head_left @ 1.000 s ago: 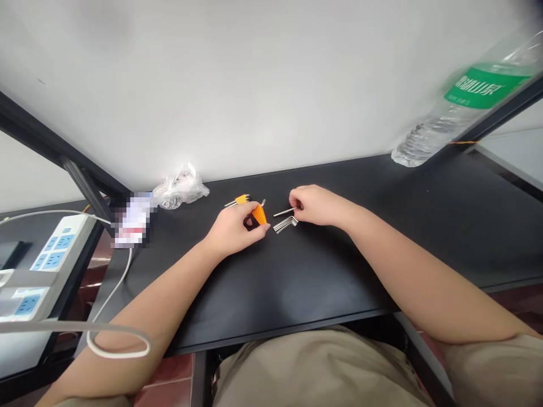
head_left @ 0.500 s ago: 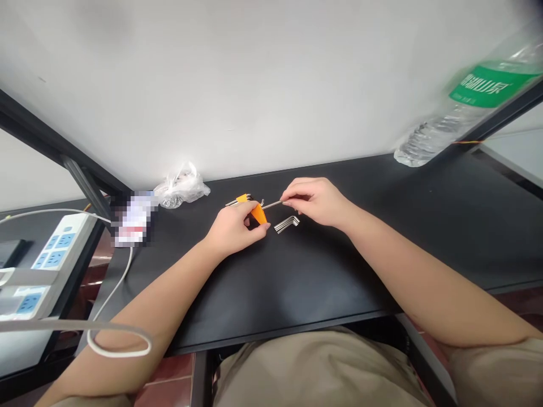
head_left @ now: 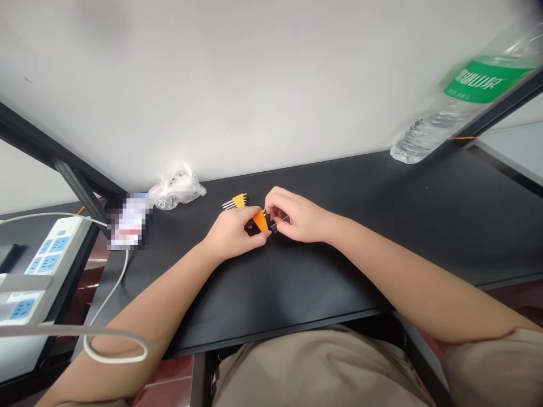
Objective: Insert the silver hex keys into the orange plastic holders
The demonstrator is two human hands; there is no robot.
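Orange plastic holder [head_left: 261, 221] in the left hand [head_left: 231, 232], gripped between thumb and fingers, just above the black table [head_left: 271, 288]! In comes the right hand [head_left: 296, 217], fingers curled right beside it, a glint of metal at the tips, though whether they're pinching it I can't tell. Loose hex keys [head_left: 275, 228] peek out, partly hidden, below those fingers; beyond the left hand lies a yellow-orange holder [head_left: 239, 200] loaded with keys.
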